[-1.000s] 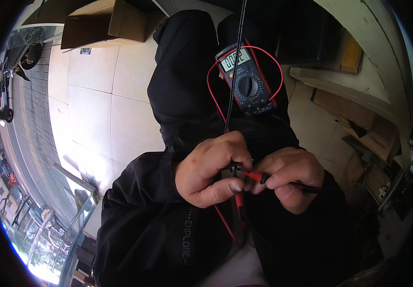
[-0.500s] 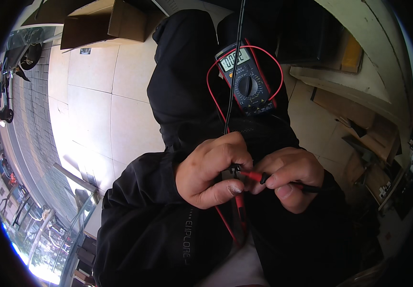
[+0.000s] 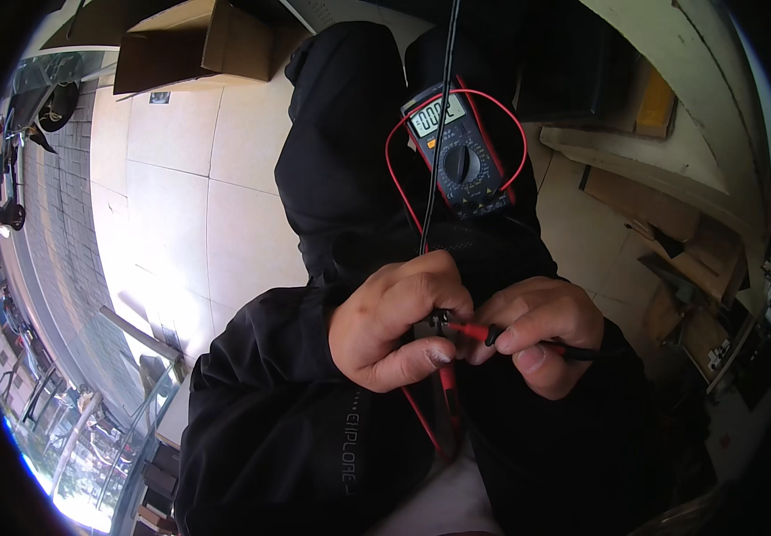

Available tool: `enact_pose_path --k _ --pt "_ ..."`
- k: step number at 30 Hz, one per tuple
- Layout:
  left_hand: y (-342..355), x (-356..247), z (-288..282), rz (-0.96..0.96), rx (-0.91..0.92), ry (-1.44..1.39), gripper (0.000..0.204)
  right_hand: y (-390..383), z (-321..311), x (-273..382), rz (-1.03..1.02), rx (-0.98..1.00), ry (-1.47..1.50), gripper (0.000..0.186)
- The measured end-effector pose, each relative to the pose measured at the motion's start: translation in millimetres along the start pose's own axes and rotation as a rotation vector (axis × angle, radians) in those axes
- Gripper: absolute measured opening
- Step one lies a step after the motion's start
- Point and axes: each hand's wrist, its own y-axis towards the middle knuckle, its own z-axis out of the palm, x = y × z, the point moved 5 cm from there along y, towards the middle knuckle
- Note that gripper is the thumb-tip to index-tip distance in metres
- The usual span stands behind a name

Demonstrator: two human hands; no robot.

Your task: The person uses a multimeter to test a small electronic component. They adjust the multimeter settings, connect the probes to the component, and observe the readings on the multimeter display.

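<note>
My left hand (image 3: 394, 322) is closed on a small black connector (image 3: 440, 318), pinched by the thumb and fingers. A black cable (image 3: 443, 116) runs down from the top edge into this hand. My right hand (image 3: 546, 326) grips a test probe with a black handle (image 3: 575, 353) and a red front part (image 3: 468, 330). The probe points left, its end at the connector; whether metal touches metal is too small to tell. A red test probe (image 3: 448, 389) hangs below the left thumb, its upper end hidden. A dark multimeter (image 3: 464, 161) with red sides rests on my lap, its display lit.
A red lead (image 3: 525, 134) loops over the multimeter. An open cardboard box (image 3: 171, 54) stands on the tiled floor (image 3: 166, 205) at the far left. More cardboard (image 3: 653, 210) lies at the right beneath a pale curved furniture edge (image 3: 644, 159). A glass panel (image 3: 149, 406) stands at the left.
Hardly anything moves: both hands keep their grips on the connector and probe. The figures on the multimeter's display look slightly different.
</note>
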Motion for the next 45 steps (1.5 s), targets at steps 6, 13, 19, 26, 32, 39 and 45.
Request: enact_pose_path --k 6,13,19,26,32,39,45 --pt "-1 0 0 0.015 -0.005 0.004 0.031 1 0 0 -0.005 0.016 0.004 0.014" --pt "0 -1 0 0.01 -0.012 -0.008 0.031 1 1 0 -0.016 0.006 0.006 0.016" --pt "1 -1 -1 0.003 -0.006 -0.002 0.031 2 -1 0 -0.009 0.025 0.0 0.016" --pt "1 -2 -1 -0.007 -0.016 -0.004 0.031 3 -1 1 0.003 0.044 -0.008 0.017" --pt "2 -1 -1 -0.043 -0.002 0.008 0.03 4 7 10 -0.167 0.097 -0.116 0.014" --pt "-2 4 0 -0.088 0.008 -0.072 0.029 10 26 11 -0.115 0.339 -0.104 0.016" --pt "-3 6 -1 -0.102 0.01 -0.071 0.03 5 26 10 -0.073 0.337 -0.105 0.015"
